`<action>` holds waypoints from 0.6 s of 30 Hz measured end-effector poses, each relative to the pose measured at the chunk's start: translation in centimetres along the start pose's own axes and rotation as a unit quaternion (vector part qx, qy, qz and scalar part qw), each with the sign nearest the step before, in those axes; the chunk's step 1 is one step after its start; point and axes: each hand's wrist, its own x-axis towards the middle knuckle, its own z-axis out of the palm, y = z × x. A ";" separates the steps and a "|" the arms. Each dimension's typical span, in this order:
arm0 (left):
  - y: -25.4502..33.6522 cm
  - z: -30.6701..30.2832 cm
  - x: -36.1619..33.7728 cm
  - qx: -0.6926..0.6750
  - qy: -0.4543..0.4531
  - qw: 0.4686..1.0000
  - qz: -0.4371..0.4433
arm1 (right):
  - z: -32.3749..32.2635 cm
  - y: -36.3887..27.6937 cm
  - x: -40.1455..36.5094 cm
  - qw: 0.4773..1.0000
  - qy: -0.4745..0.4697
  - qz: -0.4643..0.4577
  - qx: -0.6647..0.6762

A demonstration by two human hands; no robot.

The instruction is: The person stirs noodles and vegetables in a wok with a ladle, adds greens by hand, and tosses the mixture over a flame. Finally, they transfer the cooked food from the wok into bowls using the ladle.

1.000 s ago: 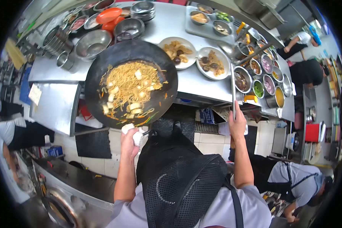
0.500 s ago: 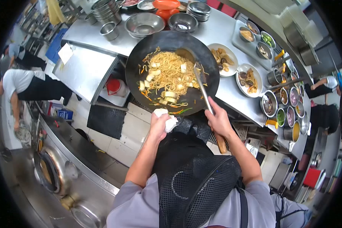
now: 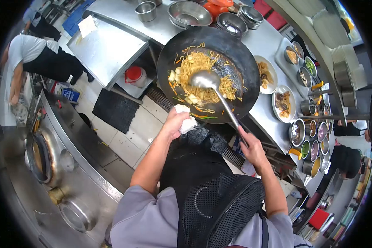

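A large dark wok point(image 3: 237, 48) is in front of me, partly over the counter's edge. Noodles point(image 3: 198, 62) with pale chunks and orange and green strips lie in it. My right hand point(image 3: 253, 148) is closed round the handle of a metal ladle point(image 3: 205, 79), whose bowl rests upside down on the noodles. A folded white cloth point(image 3: 187, 122) is gripped in my left hand point(image 3: 174, 124) at the wok's near rim; whether a wok handle is inside the cloth is hidden.
Two plates of cooked food, a near one point(image 3: 283, 103) and a farther one point(image 3: 265, 74), stand right of the wok. Small ingredient bowls point(image 3: 305, 149) line the right side. Metal bowls point(image 3: 190, 14) sit behind. At left are a stove counter point(image 3: 91, 182) and a bending person point(image 3: 37, 58).
The ladle has swung left, from the wok's right side onto the noodles, its bowl now turned over. My right hand has moved right and down. Some noodles have shifted, baring the wok's right side.
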 end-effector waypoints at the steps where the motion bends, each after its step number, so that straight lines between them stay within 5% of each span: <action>1: 0.3 -0.2 0.0 0.005 -0.005 1.000 -0.004 | -0.4 -0.3 -0.5 1.000 0.003 -0.007 -0.023; 7: -1.3 0.8 -0.8 -0.048 0.040 0.998 0.017 | -7.1 -2.7 -2.4 0.991 0.046 -0.021 -0.123; 12: -3.4 1.0 -0.6 -0.026 0.038 0.997 0.057 | -5.2 -3.6 -2.3 0.981 0.130 -0.011 -0.142; 15: -3.4 0.9 -0.6 -0.003 0.054 0.998 0.035 | -1.6 -0.1 -2.1 0.973 0.018 -0.007 -0.230; 18: -2.8 1.6 -1.2 -0.025 0.064 0.997 0.027 | -3.7 0.2 -1.1 0.994 0.038 -0.040 -0.097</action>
